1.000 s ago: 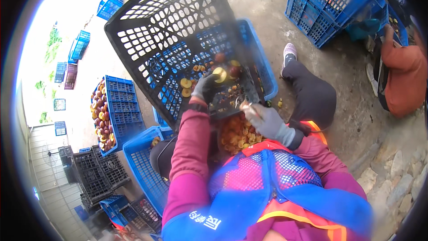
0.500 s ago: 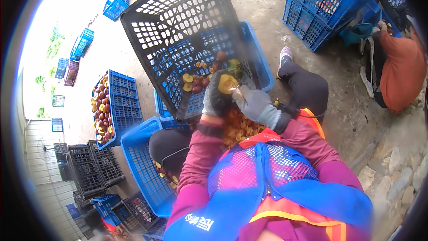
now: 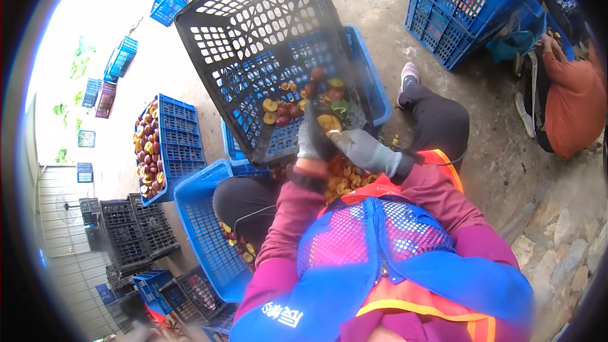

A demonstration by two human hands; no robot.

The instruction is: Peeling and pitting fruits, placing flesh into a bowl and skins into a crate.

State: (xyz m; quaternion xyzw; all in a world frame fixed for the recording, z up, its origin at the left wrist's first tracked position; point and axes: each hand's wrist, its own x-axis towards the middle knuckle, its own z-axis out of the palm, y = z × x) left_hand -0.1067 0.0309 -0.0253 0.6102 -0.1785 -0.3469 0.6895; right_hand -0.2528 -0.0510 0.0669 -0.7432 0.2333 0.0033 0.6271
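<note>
My left hand (image 3: 313, 139), in a grey and black glove, is closed around a plum half (image 3: 328, 123) with its yellow cut face showing. Against the plum's lower edge is my right hand (image 3: 366, 151), in a grey glove, fingers pinched. Any tool in that pinch is too small to make out. Both hands work over the near end of a tilted black crate (image 3: 258, 149), where several whole and cut plums (image 3: 283, 114) lie beside a green leaf (image 3: 341, 108). Below my hands is a heap of orange-yellow fruit pieces (image 3: 349, 177), partly covered by my wrists.
The black crate rests on a blue crate (image 3: 375, 82). Left of me are another blue crate (image 3: 199, 221) and one full of halved plums (image 3: 180, 145). Blue crates (image 3: 443, 19) stand stacked at far right, near a seated person in orange (image 3: 573, 104). Black crates (image 3: 136, 228) stand lower left.
The plum half has tipped, so less of its cut face shows. Both hands remain together at the crate's near end, and the view has shifted slightly.
</note>
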